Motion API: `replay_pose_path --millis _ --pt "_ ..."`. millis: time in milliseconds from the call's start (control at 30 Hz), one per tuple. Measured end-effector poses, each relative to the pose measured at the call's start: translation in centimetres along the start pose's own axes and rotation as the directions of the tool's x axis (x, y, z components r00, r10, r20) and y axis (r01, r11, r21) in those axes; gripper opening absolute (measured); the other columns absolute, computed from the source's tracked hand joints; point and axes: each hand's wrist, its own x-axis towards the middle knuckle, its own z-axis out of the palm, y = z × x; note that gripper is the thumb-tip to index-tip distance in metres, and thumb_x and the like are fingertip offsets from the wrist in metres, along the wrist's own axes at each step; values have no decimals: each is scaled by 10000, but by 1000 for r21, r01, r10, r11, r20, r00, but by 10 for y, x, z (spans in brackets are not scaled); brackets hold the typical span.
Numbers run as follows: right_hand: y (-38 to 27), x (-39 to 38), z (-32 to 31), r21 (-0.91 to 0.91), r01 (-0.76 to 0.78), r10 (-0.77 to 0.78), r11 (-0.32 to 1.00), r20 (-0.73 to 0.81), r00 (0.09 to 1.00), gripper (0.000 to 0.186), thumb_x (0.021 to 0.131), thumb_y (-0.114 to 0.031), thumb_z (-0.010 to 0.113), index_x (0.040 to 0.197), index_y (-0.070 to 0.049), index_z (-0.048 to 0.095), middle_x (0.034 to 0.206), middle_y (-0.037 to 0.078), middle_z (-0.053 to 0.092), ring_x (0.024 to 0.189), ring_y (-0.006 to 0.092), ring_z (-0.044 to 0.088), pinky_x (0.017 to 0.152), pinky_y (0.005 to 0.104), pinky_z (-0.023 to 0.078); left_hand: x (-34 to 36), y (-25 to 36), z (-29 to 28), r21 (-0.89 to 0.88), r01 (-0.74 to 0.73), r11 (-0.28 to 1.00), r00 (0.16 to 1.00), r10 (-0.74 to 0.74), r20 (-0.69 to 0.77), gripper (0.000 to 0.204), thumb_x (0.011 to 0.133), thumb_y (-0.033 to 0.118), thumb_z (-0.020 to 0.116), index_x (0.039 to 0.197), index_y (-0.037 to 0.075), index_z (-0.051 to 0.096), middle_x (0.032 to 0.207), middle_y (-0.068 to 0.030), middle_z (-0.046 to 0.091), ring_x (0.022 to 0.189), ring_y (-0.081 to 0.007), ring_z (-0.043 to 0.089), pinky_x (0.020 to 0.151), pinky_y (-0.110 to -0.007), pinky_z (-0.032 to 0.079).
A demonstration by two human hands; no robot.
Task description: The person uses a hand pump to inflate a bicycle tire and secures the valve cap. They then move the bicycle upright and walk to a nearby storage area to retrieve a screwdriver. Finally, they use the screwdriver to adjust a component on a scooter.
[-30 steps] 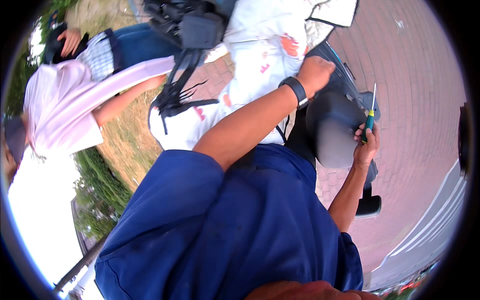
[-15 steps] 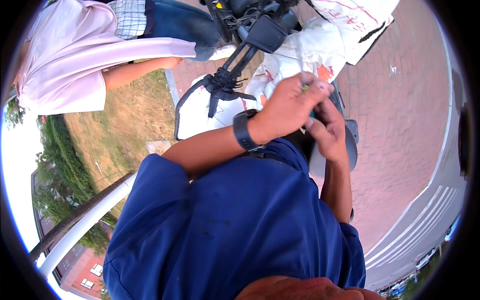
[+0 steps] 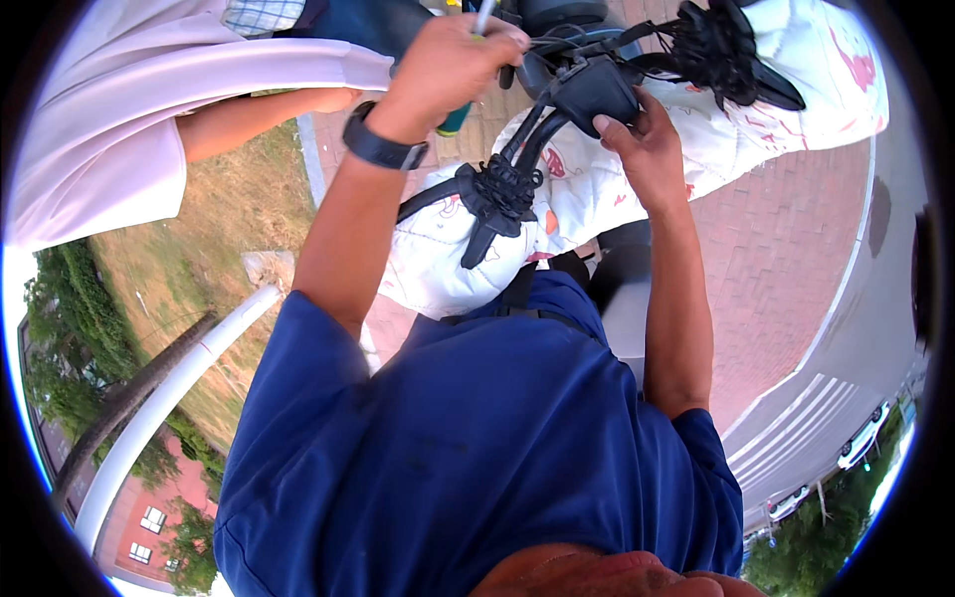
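My left hand, with a black watch on the wrist, is closed around a thin tool that looks like a screwdriver. Its pale shaft sticks up past my fingers, and a dark teal end shows below the palm. My right hand grips the right edge of a black box-shaped housing at the middle of a two-wheeler's handlebar, thumb on the near face. The fingers behind it are partly hidden. Bunched black cords hang beside the housing, over a white quilted cover with red prints.
A person in a pale pink top stands close on the left, one forearm reaching toward the vehicle. More bunched black cords lie at the right. Brick paving borders the road, and a white pole rises from the grass.
My hands have parted. The left has moved left and upward in the picture with the tool; the right has taken hold of the black housing. The view has shifted, showing more of the quilted cover.
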Motion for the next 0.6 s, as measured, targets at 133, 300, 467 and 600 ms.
replay_pose_path --millis 133,300,467,600 --pt "4 10 -6 -2 -77 77 997 50 996 771 803 -116 763 1397 155 352 1101 184 642 914 187 649 802 281 532 24 -39 29 169 -27 985 988 0 157 328 843 256 719 1017 -21 720 800 -71 701 638 -115 603 583 -255 477" --pt "-6 21 -11 -23 -101 103 995 112 988 689 780 -85 761 1342 142 432 1015 160 660 853 166 654 735 274 528 30 -54 47 312 -49 949 979 -16 202 497 756 287 802 1082 -70 685 884 -137 716 789 -202 669 746 -304 521" --pt "-19 25 -11 -177 -90 118 980 153 981 537 754 -89 768 1206 94 545 942 141 674 813 166 651 739 280 519 25 -59 48 243 33 970 978 -82 194 574 723 273 832 1132 -88 655 927 -148 714 816 -203 681 758 -307 534" --pt "-22 23 -11 -193 -84 110 978 131 985 479 751 -88 767 1157 86 582 926 129 677 799 166 643 743 279 511 25 -67 50 209 -10 978 976 -36 215 580 720 246 841 1147 -94 643 957 -151 710 832 -192 680 758 -306 540"
